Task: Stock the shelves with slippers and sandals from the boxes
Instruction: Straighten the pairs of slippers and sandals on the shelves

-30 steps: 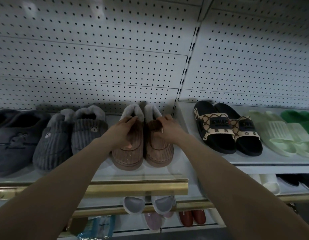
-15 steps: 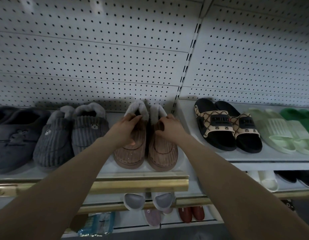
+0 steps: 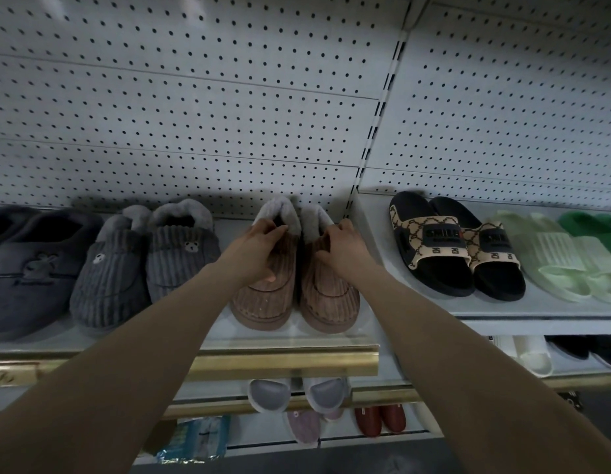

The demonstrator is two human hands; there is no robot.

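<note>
Centre of the frame: the brown corduroy slippers (image 3: 328, 299) sit side by side on the shelf (image 3: 222, 335), toes toward its front edge, heels near the pegboard (image 3: 194, 114). The left hand (image 3: 259, 249) curls its fingers over the fleece collar of one. The right hand (image 3: 341, 248) grips the opening of the other, so both are grasping. These look light and squashy: soft ribbed uppers, plush lining, likely a firmer sole underneath. The collar is the handy hold, though it should fold under pressure; for nudging, I'd push at the sole edge. Little risk of breakage. Grey bear slippers (image 3: 143, 268) lie just beside on the left, patterned slides (image 3: 451, 254) on the right.
</note>
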